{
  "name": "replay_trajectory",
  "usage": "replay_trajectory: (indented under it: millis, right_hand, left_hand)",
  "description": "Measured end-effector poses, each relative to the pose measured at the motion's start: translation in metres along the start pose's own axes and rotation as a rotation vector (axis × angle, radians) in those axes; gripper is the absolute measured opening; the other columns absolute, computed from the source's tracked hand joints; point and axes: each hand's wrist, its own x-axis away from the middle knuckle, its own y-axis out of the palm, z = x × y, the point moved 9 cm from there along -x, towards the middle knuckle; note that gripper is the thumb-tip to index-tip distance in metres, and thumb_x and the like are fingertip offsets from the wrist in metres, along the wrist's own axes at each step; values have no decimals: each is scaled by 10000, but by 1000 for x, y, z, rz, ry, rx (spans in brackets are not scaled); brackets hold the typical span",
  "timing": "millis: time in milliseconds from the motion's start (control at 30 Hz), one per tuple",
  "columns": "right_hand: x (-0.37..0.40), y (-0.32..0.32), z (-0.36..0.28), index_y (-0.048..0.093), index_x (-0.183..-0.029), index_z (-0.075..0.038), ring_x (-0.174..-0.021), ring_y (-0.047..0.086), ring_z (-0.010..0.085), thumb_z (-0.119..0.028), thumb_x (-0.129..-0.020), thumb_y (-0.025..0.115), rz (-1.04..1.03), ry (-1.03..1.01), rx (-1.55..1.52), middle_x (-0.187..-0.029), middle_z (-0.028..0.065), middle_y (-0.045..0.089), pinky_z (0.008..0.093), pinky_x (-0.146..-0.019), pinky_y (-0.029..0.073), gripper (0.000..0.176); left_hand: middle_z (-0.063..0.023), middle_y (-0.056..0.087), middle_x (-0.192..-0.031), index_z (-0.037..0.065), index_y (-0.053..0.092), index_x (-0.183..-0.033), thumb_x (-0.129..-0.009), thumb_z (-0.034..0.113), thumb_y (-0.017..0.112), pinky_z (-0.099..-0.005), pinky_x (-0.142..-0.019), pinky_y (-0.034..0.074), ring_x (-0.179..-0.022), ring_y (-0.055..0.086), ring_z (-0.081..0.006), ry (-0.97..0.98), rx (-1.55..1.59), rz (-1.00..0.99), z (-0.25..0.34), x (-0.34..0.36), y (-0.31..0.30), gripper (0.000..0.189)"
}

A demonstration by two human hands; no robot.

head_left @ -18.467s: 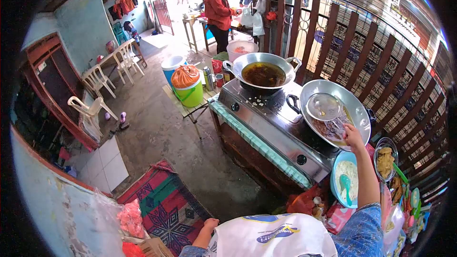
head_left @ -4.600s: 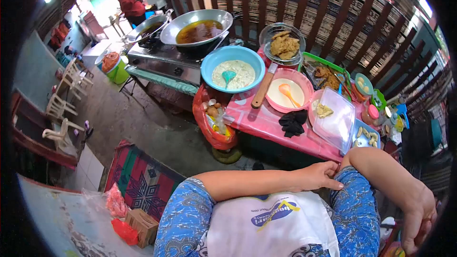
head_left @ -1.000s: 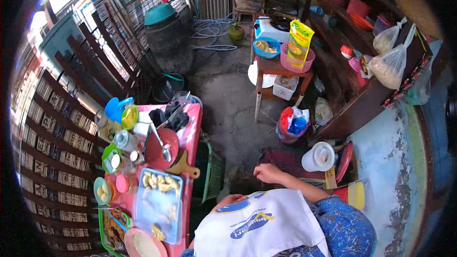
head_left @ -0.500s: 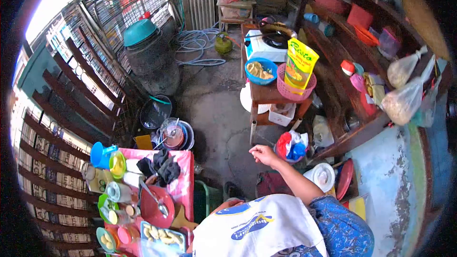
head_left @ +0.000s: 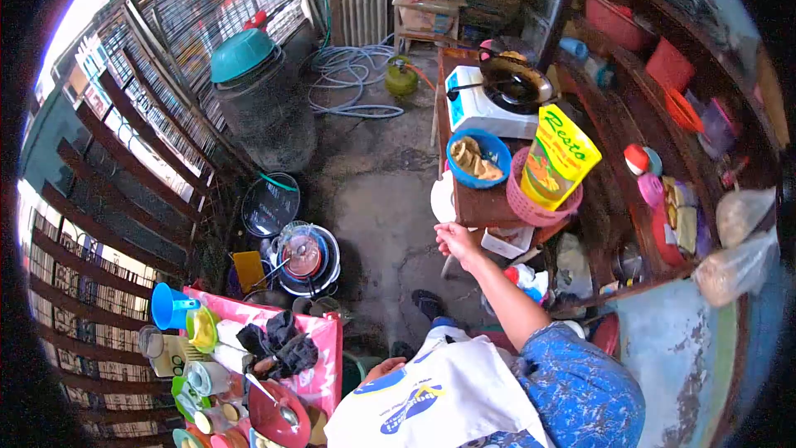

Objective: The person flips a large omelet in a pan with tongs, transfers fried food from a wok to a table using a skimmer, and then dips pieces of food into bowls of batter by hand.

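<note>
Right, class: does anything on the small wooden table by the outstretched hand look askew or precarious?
Yes. The yellow pouch leans tilted in the pink basket, standing far taller than it, and the basket sits at the front corner of the table, seemingly overhanging the edge. The right hand is close by.

Single view, worn on the head, looking forward and steeply down through a wide fisheye, dark ring all round. Very near at the bottom edge: white apron (head_left: 431, 398) and blue sleeve (head_left: 572, 382). Right hand (head_left: 454, 241) stretched out in the middle, just beside the wooden table (head_left: 477, 207). Farther up, concrete floor (head_left: 373, 191) and coiled hose (head_left: 356, 75), small and distant. Fence (head_left: 108, 174) bending down the left, shelves (head_left: 618, 129) down the right.
</note>
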Motion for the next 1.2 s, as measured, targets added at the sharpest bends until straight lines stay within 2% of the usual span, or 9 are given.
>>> replay_trajectory:
  millis: [200,300,433,500,600,767,833,1033,1200]
  right_hand:
    - [-75,-42,7,117,-1266,-169,-562,482,119,-276,-752,562,527,6,-440,-951,94,470,228,-377,393,688]
    - [-83,-79,5,82,-1281,-188,-522,488,134,-355,-748,546,659,94,-508,-975,108,467,231,-354,391,726]
    - [-123,-109,41,-44,-1283,-254,-514,543,191,-407,-774,494,585,201,-642,-754,91,533,329,-389,442,757]
    - [-140,-115,56,281,-1186,-144,-557,557,198,-454,-798,413,536,260,-610,-710,105,572,329,-450,464,514]
    - [-143,-113,44,489,-854,15,-596,555,201,-448,-822,350,419,279,-586,-735,131,585,308,-493,470,484]
    - [-159,-120,43,437,-978,-17,-640,556,246,-285,-850,302,370,206,-741,-760,153,567,337,-551,469,326]
    - [-189,-126,64,413,-994,41,-673,562,277,-204,-799,370,143,183,-982,-785,184,556,370,-659,499,316]
    - [-159,-119,55,453,-944,54,-726,553,237,-136,-767,414,248,214,-610,-856,142,538,340,-656,516,262]
    - [-104,-28,42,485,-860,20,-668,569,182,-231,-791,375,-194,286,-338,-760,115,577,261,-581,478,283]
  left_hand:
    - [-75,545,-952,7,451,-1104,-811,273,533,-253,-749,405,-872,512,-131,70,62,241,45,-37,-30,404]
    - [-86,549,-954,0,456,-1095,-818,257,524,-258,-759,406,-878,515,-138,68,-14,271,71,-70,-34,384]
    - [-122,545,-1008,-7,456,-1092,-825,222,511,-271,-792,403,-923,517,-168,77,-88,303,112,-85,-21,355]
    - [-141,547,-1015,-8,458,-1090,-822,222,512,-282,-799,405,-938,520,-186,97,-161,363,133,-88,-20,357]
    - [-140,570,-973,19,485,-1072,-816,239,510,-294,-784,418,-913,542,-195,100,-300,444,152,-89,-20,338]
    - [-132,572,-970,47,503,-1057,-798,326,509,-307,-768,431,-908,551,-218,42,-378,448,145,-96,-19,381]
    - [-136,567,-981,50,504,-1056,-791,324,510,-326,-784,423,-924,540,-250,76,-381,442,144,-99,-18,382]
    - [-140,555,-1001,72,524,-1045,-780,326,483,-366,-820,394,-955,510,-294,106,-428,553,147,-76,-22,369]
    - [-132,574,-962,49,565,-977,-786,340,472,-363,-790,408,-900,538,-285,107,-250,547,99,-46,-20,361]
